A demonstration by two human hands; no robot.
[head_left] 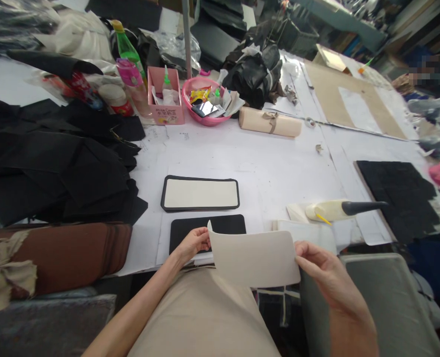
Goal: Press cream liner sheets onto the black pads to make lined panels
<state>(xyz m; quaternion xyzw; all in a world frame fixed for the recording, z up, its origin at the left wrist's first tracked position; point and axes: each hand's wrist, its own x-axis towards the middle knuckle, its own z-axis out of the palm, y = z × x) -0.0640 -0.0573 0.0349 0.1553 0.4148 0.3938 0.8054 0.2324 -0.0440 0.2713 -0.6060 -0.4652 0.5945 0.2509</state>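
A cream rectangular sheet with rounded corners (255,258) is held up in front of my body, slightly curled at its left end. My left hand (195,243) pinches its left edge. My right hand (318,265) grips the right edge between thumb and fingers. Partly behind the sheet, a black rounded panel (190,230) lies flat on the table near the front edge. Just beyond it lies a cream panel (201,193) on top of a slightly larger black one, whose dark border shows all round.
Black pieces (56,153) pile up at left, above a tied brown stack (63,258). A pink box (165,111) and pink basket (207,119) stand behind, beside a beige roll (270,121). A black-handled tool (339,209) and black stack (398,198) lie right.
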